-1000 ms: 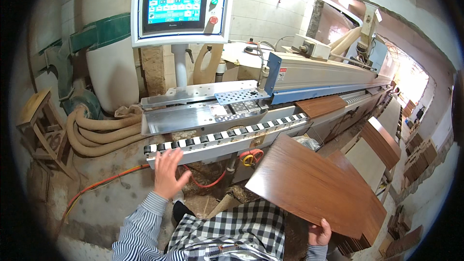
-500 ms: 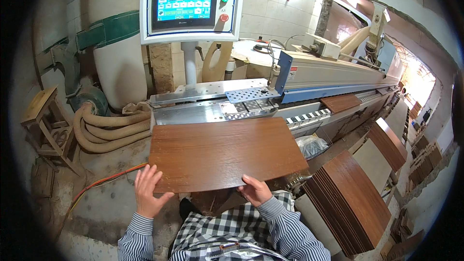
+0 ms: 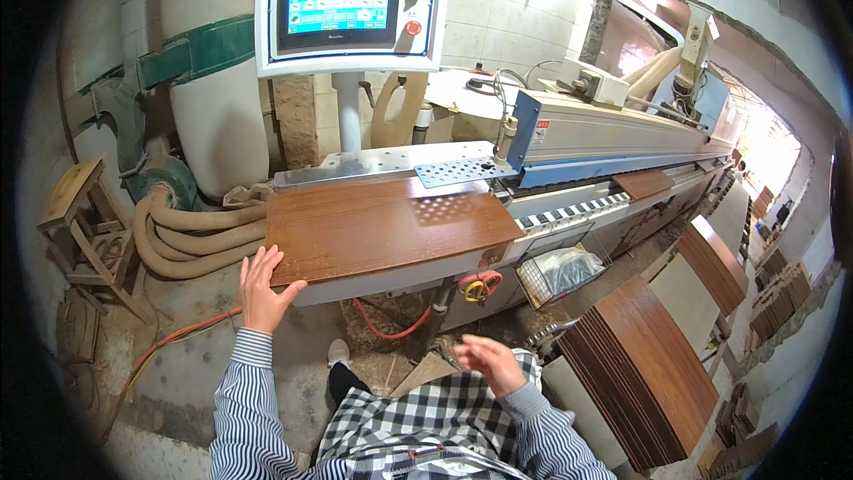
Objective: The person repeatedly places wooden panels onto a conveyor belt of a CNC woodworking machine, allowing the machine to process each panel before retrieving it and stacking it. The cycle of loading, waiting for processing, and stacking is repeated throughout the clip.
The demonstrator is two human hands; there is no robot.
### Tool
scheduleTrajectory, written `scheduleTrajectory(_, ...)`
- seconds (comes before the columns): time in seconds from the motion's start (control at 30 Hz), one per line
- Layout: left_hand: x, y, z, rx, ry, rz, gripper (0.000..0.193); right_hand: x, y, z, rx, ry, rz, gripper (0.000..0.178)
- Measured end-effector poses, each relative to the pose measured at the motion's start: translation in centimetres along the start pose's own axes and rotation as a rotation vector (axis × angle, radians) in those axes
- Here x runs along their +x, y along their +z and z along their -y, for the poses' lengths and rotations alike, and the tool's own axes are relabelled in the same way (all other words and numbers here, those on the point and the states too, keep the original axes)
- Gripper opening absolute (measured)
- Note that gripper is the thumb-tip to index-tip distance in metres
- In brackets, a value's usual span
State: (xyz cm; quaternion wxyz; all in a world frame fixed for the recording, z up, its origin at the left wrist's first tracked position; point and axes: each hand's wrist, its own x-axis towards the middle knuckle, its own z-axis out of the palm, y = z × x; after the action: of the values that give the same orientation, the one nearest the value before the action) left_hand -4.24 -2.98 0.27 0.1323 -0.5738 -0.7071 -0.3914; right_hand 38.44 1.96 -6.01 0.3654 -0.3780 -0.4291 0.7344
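A brown wood-grain panel (image 3: 382, 229) lies flat on the metal infeed table of a long edge-banding machine (image 3: 604, 147). Its far edge reaches under a perforated metal plate (image 3: 458, 172). At the panel's near left corner, my left hand (image 3: 264, 292) rests against the edge, fingers stretched and thumb spread along the near side. My right hand (image 3: 489, 363) is off the panel, in the air above my checked apron (image 3: 400, 431). Its fingers are loosely bent and hold nothing.
A control screen (image 3: 338, 9) stands behind the table. Stacked brown panels (image 3: 653, 369) are at my right, beside a wire basket (image 3: 566, 271) holding clear plastic. A second panel (image 3: 644, 183) lies farther along the machine. Ribbed hoses (image 3: 191, 244) and a wooden stool (image 3: 80, 213) stand left.
The panel has moved away from me and down flat onto the machine table. My right hand has let go of its near edge; my left hand stays at the corner.
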Motion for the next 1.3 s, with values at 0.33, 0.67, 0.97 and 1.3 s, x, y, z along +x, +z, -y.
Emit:
scheduleTrajectory(0.33,-0.3,0.6,-0.6,0.060,-0.069,-0.001,0.062,-6.6,-4.3,-7.6,-1.518,-0.626,-0.311,0.026)
scheduleTrajectory(0.67,-1.5,-0.6,0.5,-0.118,-0.134,-0.004,0.048,-6.5,-4.2,-7.1,-1.452,-0.582,-0.326,0.024)
scheduleTrajectory(0.97,-1.7,-1.2,1.2,-0.156,-0.176,0.045,0.049,-6.5,-4.2,-7.1,-1.435,-0.591,-0.335,0.023)
scheduleTrajectory(1.3,-1.0,-1.6,-0.3,-0.186,-0.273,0.015,0.053,-6.6,-4.0,-6.7,-1.441,-0.548,-0.316,0.023)
